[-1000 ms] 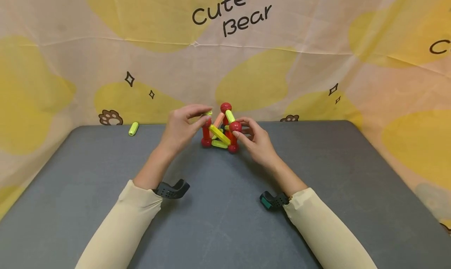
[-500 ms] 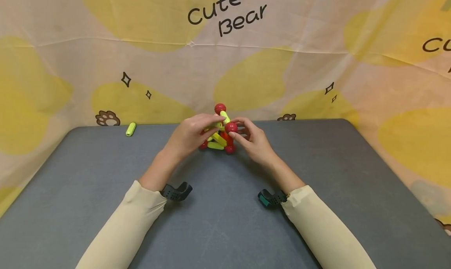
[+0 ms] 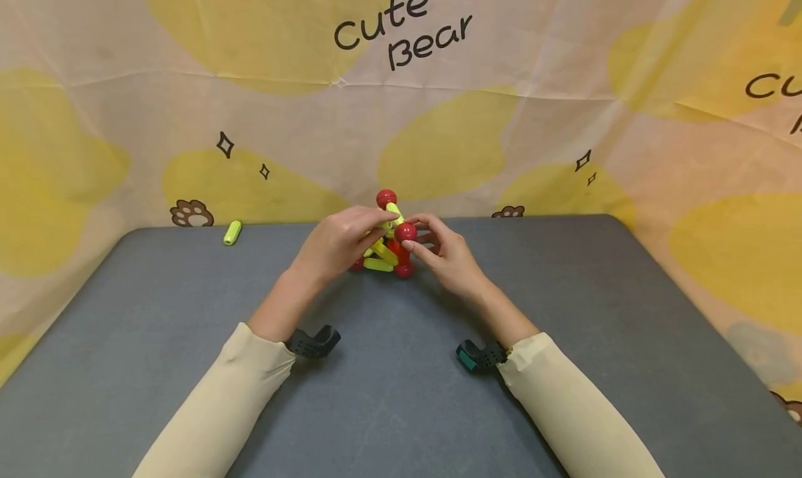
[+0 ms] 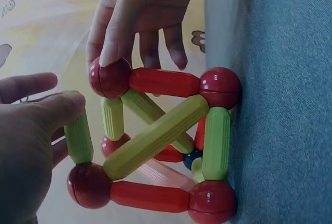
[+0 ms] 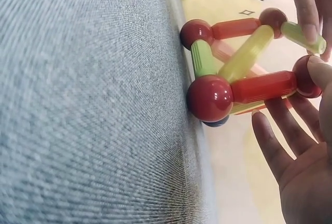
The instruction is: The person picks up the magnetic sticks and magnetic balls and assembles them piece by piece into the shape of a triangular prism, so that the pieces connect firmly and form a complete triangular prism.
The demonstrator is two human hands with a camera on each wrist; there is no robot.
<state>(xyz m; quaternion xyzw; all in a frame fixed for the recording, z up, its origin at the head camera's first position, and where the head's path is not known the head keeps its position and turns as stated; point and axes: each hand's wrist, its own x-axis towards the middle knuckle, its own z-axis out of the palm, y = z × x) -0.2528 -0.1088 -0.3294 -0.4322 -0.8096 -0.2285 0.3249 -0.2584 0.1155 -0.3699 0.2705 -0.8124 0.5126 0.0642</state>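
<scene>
A box-like frame of magnetic rods and red balls stands at the far middle of the table. My left hand [image 3: 332,245] pinches the free end of a light green magnetic rod [image 4: 79,136], whose other end meets an upper red ball [image 4: 88,185]. Thumb and fingers of my right hand [image 3: 451,255] grip the opposite upper red ball [image 3: 406,232]. In the right wrist view the rod's free end is close to that ball. A yellow rod [image 4: 158,136] crosses the near side diagonally, between two red rods [image 4: 150,196]. In the head view my left hand hides part of the frame.
A loose light green rod [image 3: 232,232] lies at the table's back left edge. Behind the grey table [image 3: 401,394] hangs a printed cloth [image 3: 282,116]. Low in the frame, a dark blue ball [image 4: 192,159] shows among the rods.
My left hand has moved right and slightly down, swinging the green rod toward the ball in my right hand. The right hand keeps its grip on that ball. The view has shifted slightly.
</scene>
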